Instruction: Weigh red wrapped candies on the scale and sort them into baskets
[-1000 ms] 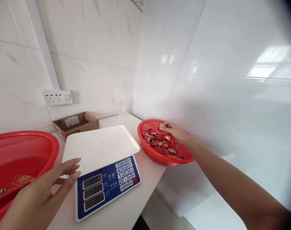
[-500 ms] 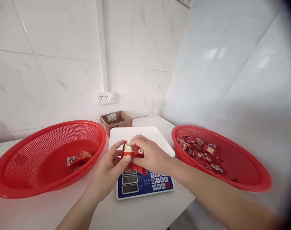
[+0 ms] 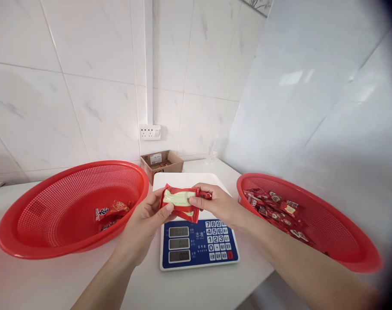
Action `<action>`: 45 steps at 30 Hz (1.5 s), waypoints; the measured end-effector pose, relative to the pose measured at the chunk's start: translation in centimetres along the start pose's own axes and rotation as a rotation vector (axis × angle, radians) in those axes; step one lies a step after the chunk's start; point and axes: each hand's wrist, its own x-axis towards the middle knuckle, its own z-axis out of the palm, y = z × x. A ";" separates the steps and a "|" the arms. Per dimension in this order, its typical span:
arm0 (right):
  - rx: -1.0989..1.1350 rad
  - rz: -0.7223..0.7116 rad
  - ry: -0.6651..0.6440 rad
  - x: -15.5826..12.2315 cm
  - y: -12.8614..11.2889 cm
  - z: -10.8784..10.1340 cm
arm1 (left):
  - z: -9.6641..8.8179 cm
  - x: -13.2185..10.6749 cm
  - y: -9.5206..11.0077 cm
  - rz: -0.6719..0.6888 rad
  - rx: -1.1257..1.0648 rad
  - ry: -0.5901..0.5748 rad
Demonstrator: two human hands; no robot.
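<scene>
Both hands hold small red snack packets above the digital scale [image 3: 199, 254]. My left hand [image 3: 147, 221] pinches the left end of a red snack packet [image 3: 179, 199] with a pale see-through window, thumb on its front. On the packet's right end my right hand [image 3: 217, 204] is closed, thumb pressing its edge. Another bit of red wrapper [image 3: 205, 195] shows between the right fingers; whether it is a separate packet I cannot tell. Below the packet lie the scale's blue keypad and displays; its white pan [image 3: 163, 178] is partly hidden by the hands.
On the left stands a red mesh basket [image 3: 54, 189] with a few packets [image 3: 113, 211]. A second red basket [image 3: 341, 224] at right holds several red packets [image 3: 280, 211]. Behind the scale is an open cardboard box [image 3: 173, 162], near a clear bottle [image 3: 213, 150]. Tiled walls enclose the corner.
The packet has been turned and flattened so that its pale window faces me. My right hand has shifted to the packet's right end. The camera view has moved slightly.
</scene>
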 end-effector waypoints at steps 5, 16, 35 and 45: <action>-0.046 0.024 -0.035 -0.3 -0.1 0.4 | 0.0 -0.2 -0.4 -0.021 0.104 0.018; -0.611 -0.287 0.371 1.5 0.9 -2.0 | -0.6 0.2 0.2 0.110 0.298 0.285; -0.889 -0.136 0.084 1.0 3.1 -0.6 | -0.5 0.0 0.0 0.016 0.401 0.162; -0.536 -0.133 -0.092 -1.7 -0.3 3.3 | 1.3 -0.5 -0.9 -0.069 0.154 -0.051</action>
